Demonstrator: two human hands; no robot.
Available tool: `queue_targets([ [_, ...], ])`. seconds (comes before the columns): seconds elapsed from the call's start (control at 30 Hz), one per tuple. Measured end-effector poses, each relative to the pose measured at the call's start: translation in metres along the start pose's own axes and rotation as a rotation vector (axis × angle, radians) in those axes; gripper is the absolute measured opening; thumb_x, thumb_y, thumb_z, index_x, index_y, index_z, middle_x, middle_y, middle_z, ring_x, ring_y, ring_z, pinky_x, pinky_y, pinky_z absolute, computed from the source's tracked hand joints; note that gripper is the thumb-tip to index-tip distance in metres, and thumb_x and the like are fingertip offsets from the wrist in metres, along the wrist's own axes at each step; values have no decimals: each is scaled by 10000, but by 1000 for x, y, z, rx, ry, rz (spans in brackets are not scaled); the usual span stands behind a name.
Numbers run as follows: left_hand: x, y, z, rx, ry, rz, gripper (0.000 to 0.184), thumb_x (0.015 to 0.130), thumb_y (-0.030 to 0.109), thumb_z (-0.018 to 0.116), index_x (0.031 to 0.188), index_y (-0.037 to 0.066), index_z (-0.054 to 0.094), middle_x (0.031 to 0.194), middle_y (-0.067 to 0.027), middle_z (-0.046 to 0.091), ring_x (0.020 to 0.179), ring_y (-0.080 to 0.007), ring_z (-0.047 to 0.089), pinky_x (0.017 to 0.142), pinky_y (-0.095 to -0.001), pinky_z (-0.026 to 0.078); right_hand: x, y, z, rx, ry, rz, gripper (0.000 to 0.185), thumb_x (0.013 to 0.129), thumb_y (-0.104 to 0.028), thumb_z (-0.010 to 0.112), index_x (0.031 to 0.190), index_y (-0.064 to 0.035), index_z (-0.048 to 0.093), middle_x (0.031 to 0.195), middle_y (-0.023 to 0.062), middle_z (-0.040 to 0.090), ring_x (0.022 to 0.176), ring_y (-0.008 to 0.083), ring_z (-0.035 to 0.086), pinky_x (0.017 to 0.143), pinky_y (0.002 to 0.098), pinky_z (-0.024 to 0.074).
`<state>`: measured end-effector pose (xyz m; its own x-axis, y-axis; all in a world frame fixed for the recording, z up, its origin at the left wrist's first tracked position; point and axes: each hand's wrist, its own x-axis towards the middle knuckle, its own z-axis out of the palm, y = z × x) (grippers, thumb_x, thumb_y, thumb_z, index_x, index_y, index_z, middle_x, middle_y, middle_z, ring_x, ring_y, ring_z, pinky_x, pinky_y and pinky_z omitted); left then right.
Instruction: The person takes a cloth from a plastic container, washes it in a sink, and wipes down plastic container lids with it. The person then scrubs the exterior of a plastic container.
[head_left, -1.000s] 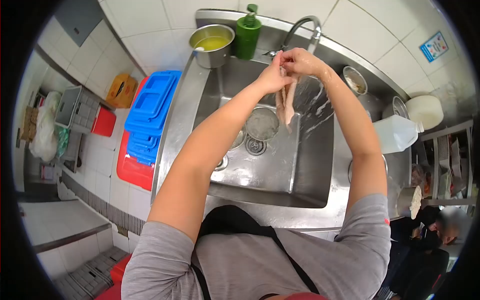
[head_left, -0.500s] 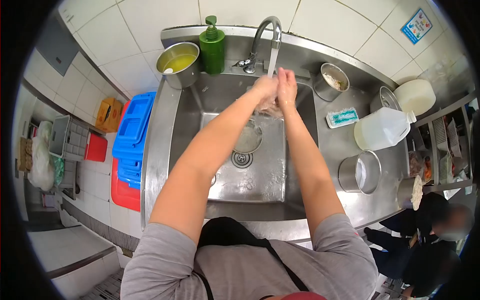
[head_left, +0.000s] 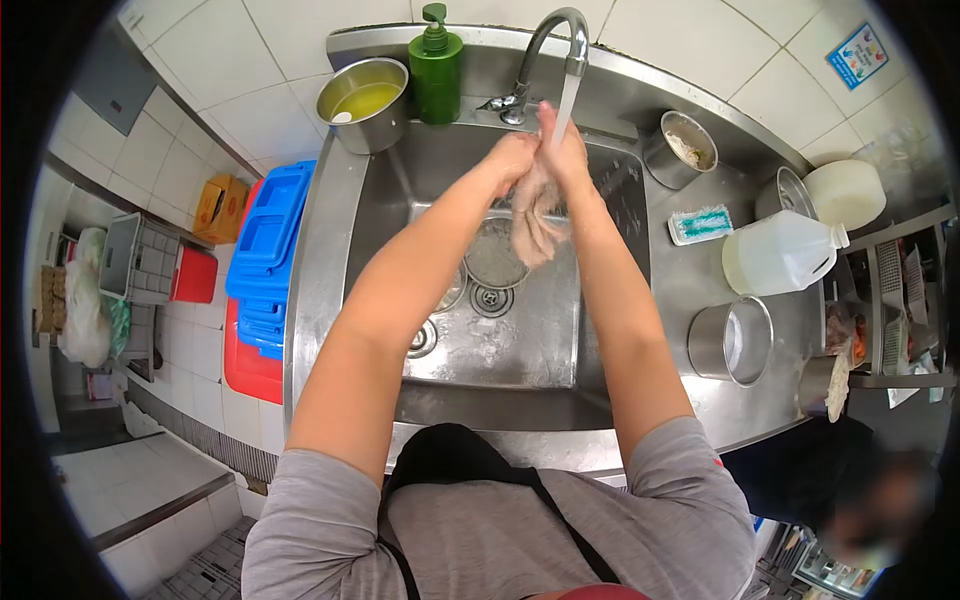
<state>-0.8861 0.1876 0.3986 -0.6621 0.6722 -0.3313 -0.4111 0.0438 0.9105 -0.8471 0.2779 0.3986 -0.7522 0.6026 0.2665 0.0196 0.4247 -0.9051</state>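
- While water falls from the faucet (head_left: 545,42), a limp pinkish cloth (head_left: 536,232) hangs from between the hands over the sink (head_left: 510,360), apparently so runoff drops inside.
- Left hand (head_left: 512,160) curled at the cloth's top; whether it pinches, cannot tell. Right hand (head_left: 566,158) has fingers extended, close against the stream.
- Brush (head_left: 700,225) and jug (head_left: 780,255) sit on the worktop (head_left: 665,310), right of the basin, likely out of the splash.

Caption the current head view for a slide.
Both hands hold a wet cloth at the running faucet over a steel sink.
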Motion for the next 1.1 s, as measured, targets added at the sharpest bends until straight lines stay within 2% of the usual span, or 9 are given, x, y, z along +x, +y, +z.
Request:
queue_targets([
  [0.2, -3, 29, -32, -175, 184, 185, 186, 775, 180, 528, 899, 42, 525, 762, -63, 567, 656, -167, 566, 529, -298, 454, -51, 39, 0, 29, -335, -111, 466, 702, -352, 576, 1055, -65, 473, 948, 172, 569, 986, 285, 500, 874, 345, 346],
  [0.27, 34, -30, -70, 722, 83, 164, 297, 793, 271, 505, 989, 48, 511, 898, -99, 570, 798, -218, 563, 622, -344, 462, -41, 54, -1, -110, -330, 96, 445, 663, -290, 601, 1044, -95, 481, 917, 154, 585, 984, 304, 501, 883, 362, 335],
  [0.37, -18, -39, -31, -45, 205, -297, 556, 825, 417, 409, 1237, 53, 328, 1233, -193, 373, 1119, -345, 385, 769, -525, 422, -34, 22, -2, -464, -377, -125, 494, 589, -189, 622, 1055, -95, 484, 805, 61, 594, 788, 172, 563, 743, 324, 424],
  [0.53, 29, -80, -25, -912, 51, -183, 382, 837, 356, 426, 1060, 50, 479, 983, -132, 541, 879, -264, 559, 747, -474, 440, -36, 29, -2, 79, -617, -167, 397, 661, -186, 544, 1040, -71, 508, 854, 68, 588, 811, 182, 564, 725, 307, 438],
  [0.67, 31, -58, -12, -57, 12, -128, 300, 797, 300, 490, 970, 62, 549, 993, -87, 554, 881, -243, 560, 731, -461, 451, -52, 33, 35, 1029, 475, 259, 326, 782, -243, 420, 972, 6, 511, 839, 82, 561, 752, 195, 557, 654, 299, 465],
  [0.77, 31, -30, -28, 712, -350, -340, 371, 802, 302, 486, 1126, 121, 495, 1227, -87, 418, 1100, -269, 426, 799, -525, 395, -54, 114, 50, 1407, 151, 632, 286, 785, -240, 422, 918, -6, 519, 820, 85, 548, 733, 209, 552, 627, 310, 475],
  [0.8, 44, -28, -42, 748, -472, -421, 412, 782, 323, 505, 1154, 148, 480, 1256, -85, 393, 1154, -291, 362, 795, -590, 353, -61, 120, 43, 1706, -321, 536, 184, 777, -149, 441, 876, -15, 518, 802, 89, 548, 727, 211, 548, 618, 317, 477],
  [0.97, 102, -12, -77, -82, 450, -114, 368, 840, 350, 393, 1026, 39, 454, 956, -109, 534, 854, -230, 522, 688, -407, 450, -68, 114, 64, 1239, 20, 594, 137, 737, -27, 498, 865, 19, 514, 738, 59, 543, 660, 152, 534, 594, 266, 454],
  [1.1, 141, -6, -85, -174, 478, -113, 203, 832, 264, 487, 863, 67, 522, 784, -50, 541, 674, -163, 517, 596, -319, 447, -88, 151, 67, 740, 17, 542, 244, 676, -2, 582, 908, -13, 511, 757, 62, 554, 730, 133, 534, 644, 260, 446],
])
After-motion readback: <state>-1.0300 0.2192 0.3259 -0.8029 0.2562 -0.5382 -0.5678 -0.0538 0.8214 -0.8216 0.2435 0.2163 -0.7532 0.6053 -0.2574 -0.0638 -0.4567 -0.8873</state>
